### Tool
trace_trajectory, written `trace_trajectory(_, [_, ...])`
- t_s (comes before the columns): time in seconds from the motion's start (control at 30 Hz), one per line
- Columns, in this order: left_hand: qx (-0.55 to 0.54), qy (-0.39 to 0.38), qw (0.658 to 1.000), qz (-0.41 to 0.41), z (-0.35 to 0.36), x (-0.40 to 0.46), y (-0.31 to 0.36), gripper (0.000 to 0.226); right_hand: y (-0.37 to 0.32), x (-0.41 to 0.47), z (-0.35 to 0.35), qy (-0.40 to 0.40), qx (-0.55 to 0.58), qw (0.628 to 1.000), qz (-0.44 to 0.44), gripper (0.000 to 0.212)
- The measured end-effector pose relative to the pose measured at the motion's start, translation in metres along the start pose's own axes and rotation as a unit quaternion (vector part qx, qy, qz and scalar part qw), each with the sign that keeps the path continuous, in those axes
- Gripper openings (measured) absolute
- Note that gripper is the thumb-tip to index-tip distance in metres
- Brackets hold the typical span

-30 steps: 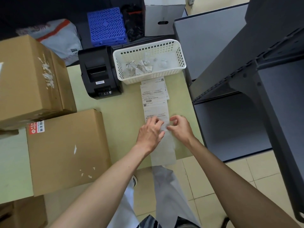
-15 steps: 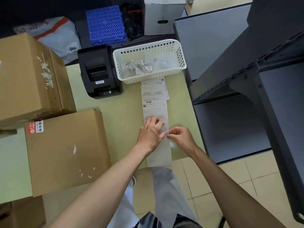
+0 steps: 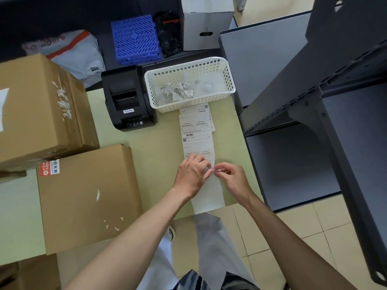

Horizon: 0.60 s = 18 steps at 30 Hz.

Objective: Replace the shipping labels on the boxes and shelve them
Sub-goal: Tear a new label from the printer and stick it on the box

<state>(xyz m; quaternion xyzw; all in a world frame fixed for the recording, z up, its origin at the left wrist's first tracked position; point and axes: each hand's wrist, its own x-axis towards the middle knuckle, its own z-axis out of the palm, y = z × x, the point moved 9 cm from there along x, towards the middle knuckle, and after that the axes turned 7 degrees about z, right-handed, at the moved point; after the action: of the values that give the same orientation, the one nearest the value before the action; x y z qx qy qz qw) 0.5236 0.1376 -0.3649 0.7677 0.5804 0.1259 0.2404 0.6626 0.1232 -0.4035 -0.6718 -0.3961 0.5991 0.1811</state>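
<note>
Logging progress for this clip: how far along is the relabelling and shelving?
Early. Done: crumpled scraps lie in the white basket. In hand: left hand presses the label strip flat while the right hand pinches a label's edge. Left: the nearest cardboard box shows no new label, and the grey shelf holds no boxes.

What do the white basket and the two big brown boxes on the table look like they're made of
The white basket looks like moulded plastic, slightly glossy: its walls are a regular grid of square holes. The flat box and the taller box look like matte brown cardboard, with folded edges and white scuffs where old labels or tape seem torn off.
</note>
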Motion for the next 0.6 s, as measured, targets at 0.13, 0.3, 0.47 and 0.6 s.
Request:
trace_trajectory(0.13, [-0.024,0.004,1.0,-0.009,-0.001,0.001,-0.002,0.014,-0.006,-0.001,-0.004,0.007,-0.004,1.0,-0.007,0.011])
trace_trajectory(0.3, [-0.04,0.002,0.999,-0.012,-0.002,-0.001,-0.004,0.014,-0.01,-0.001,-0.003,0.005,-0.011,1.0,-0.014,0.012])
trace_trajectory(0.47, [-0.056,-0.002,0.997,-0.053,-0.008,-0.001,-0.015,0.016,-0.006,-0.001,-0.003,0.014,-0.02,1.0,-0.01,0.009])
trace_trajectory(0.6, [-0.07,-0.005,0.995,-0.069,-0.013,-0.002,-0.017,0.016,-0.002,-0.002,-0.002,0.03,-0.004,1.0,0.001,0.006])
